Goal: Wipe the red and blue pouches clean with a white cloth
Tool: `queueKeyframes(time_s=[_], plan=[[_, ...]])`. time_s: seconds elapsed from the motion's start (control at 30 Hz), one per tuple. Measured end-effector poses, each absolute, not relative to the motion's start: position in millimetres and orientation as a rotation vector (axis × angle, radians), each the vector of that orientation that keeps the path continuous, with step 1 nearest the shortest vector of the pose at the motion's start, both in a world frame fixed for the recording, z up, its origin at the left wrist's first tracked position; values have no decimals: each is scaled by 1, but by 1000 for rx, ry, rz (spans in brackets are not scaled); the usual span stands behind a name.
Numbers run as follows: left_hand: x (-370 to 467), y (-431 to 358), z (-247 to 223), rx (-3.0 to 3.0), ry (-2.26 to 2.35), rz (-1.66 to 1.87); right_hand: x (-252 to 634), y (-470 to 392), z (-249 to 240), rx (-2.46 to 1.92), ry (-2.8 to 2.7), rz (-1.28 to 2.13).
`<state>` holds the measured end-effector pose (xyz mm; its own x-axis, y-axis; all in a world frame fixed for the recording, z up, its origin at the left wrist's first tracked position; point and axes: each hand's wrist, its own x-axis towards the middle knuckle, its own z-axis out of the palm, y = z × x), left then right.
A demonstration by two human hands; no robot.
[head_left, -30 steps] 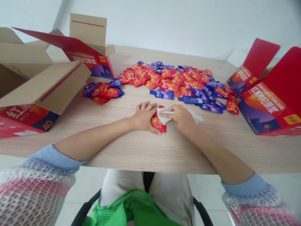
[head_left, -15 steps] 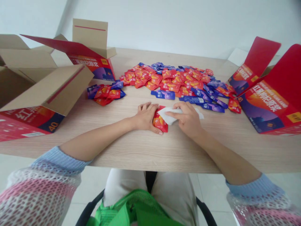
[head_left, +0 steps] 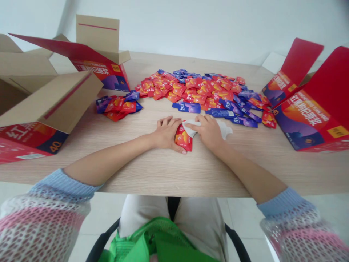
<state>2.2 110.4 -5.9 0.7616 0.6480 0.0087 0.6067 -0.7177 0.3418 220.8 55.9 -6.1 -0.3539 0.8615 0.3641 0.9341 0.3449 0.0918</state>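
A red sachet with an orange fruit print lies on the wooden table in front of me. My left hand grips it along its left edge, the thumb at the bottom corner and the fingers at the top. In my right hand is a crumpled white cloth or tissue, pressed onto the upper right of the sachet. Part of the sachet is hidden under it. Just beyond my hands lies a blue sachet at the near edge of a big heap of red and blue sachets.
A smaller sachet pile lies left of the heap. Open red cartons stand at both sides: a near left carton, a far left carton, a near right carton and a far right carton. The table's front edge is close to my lap.
My right hand has slid a little left with the white cloth across the sachet's upper part. My left hand keeps its hold on the sachet. The whole view has shifted slightly.
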Motion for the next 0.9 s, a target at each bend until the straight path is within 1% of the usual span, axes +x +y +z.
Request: queueKeyframes(time_s=[0.13, 0.23, 0.4, 0.5, 0.57, 0.9], plan=[[3, 110, -3, 2643, 982, 136, 238, 66, -12, -1650, -2326, -498], [3, 109, -1, 2655, 983, 132, 251, 60, -7, -1589, -2320, -473], [3, 107, -1, 2660, 992, 142, 240, 37, 6, -1342, -2392, -420], [3, 108, -3, 2679, 990, 128, 220, 31, 6, -1147, -2523, -376], [3, 109, -4, 2691, 990, 120, 210, 31, 3, -1096, -2589, -364], [4, 112, -8, 2708, 970, 126, 223, 68, -3, -1455, -2522, -478]])
